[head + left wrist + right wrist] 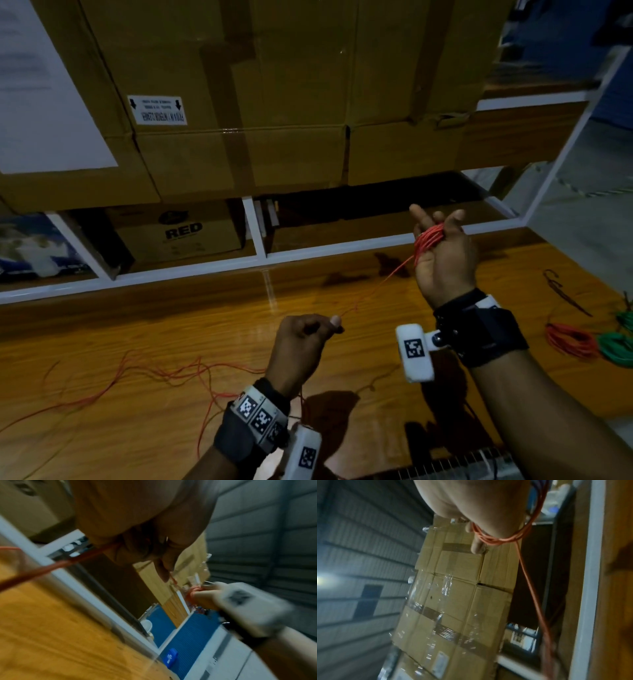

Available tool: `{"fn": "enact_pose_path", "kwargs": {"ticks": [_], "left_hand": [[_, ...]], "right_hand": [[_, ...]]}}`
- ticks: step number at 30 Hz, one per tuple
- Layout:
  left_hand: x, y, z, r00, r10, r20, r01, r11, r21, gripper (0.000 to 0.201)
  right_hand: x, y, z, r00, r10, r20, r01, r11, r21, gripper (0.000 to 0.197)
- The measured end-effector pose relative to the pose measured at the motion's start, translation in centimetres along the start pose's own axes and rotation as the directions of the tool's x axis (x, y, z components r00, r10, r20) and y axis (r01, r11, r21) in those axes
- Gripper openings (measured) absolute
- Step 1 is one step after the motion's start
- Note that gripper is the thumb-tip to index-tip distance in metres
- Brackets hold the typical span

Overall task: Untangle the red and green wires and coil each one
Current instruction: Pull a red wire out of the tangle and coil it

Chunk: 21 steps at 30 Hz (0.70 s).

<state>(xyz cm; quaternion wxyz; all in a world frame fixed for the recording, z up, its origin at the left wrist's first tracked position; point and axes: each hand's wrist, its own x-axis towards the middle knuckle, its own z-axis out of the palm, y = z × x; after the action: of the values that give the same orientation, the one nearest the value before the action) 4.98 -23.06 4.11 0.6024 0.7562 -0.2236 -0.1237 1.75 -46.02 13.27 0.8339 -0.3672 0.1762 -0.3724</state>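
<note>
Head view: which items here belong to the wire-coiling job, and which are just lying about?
Job:
- red wire, looped around the right hand
- left hand, pinching the strand
- finished red coil and green coil on the table

Lying about:
- cardboard boxes
- "RED" carton

Two hands show, the left hand (301, 346) and the right hand (445, 260). On the wooden table (342, 342) lie two finished coils, one red coil (570, 339) and one green coil (616, 346). One loose red wire (376, 287) runs between the hands.
</note>
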Motion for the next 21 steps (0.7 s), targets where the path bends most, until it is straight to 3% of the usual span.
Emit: {"fn": "enact_pose_path", "kwargs": {"ticks": [1,2,4,5,6,8,9,11,14,18,21], "left_hand": [[0.1,-0.2,0.2,1.0,0.02,0.015,-0.021,0.999,0.047,0.028],[0.2,-0.2,0.2,1.0,0.026,0.011,-0.027,0.998,0.055,0.026],[0.6,0.0,0.1,0.999,0.022,-0.036,-0.021,0.999,0.028,0.025],[0.7,0.3,-0.1,0.999,0.024,-0.048,-0.024,1.0,0.006,0.024],[0.8,0.6,-0.4,0.998,0.036,-0.046,-0.036,0.999,-0.01,0.024],[1.1,1.4,-1.1,0.998,0.054,-0.038,-0.055,0.998,-0.035,0.023],[1.3,1.7,-1.4,0.997,0.063,-0.039,-0.065,0.997,-0.05,0.024],[2.0,2.1,-2.0,0.995,0.08,-0.062,-0.085,0.994,-0.069,0.025],[3.0,2.1,-2.3,0.99,0.1,-0.094,-0.108,0.991,-0.079,0.027],[3.5,2.0,-1.9,0.993,0.083,-0.088,-0.092,0.991,-0.101,0.026],[3.5,2.3,-1.4,0.995,0.087,-0.042,-0.093,0.979,-0.181,0.028]], "right_hand": [[0.3,0.5,-0.2,0.998,-0.065,-0.013,0.061,0.975,-0.213,0.032],[0.7,1.3,-0.6,0.991,-0.132,0.014,0.123,0.877,-0.464,0.038],[1.2,2.9,-1.9,0.956,-0.183,0.23,0.291,0.472,-0.833,0.047],[1.4,3.6,-2.6,0.917,-0.136,0.374,0.397,0.253,-0.882,0.053],[1.5,4.4,-3.4,0.874,-0.043,0.483,0.485,0.103,-0.868,0.06],[1.2,5.4,-4.5,0.797,0.232,0.558,0.57,0.015,-0.821,0.071],[0.7,5.6,-4.8,0.748,0.384,0.541,0.576,0.031,-0.817,0.075],[-0.8,5.6,-4.9,0.631,0.614,0.474,0.498,0.148,-0.855,0.078],[-3.0,5.1,-4.5,0.486,0.713,0.505,0.303,0.405,-0.863,0.071],[-4.5,5.3,-3.8,0.385,0.668,0.637,0.163,0.631,-0.759,0.035],[-4.8,5.9,-3.4,0.397,0.679,0.618,0.094,0.64,-0.763,0.038]]}}
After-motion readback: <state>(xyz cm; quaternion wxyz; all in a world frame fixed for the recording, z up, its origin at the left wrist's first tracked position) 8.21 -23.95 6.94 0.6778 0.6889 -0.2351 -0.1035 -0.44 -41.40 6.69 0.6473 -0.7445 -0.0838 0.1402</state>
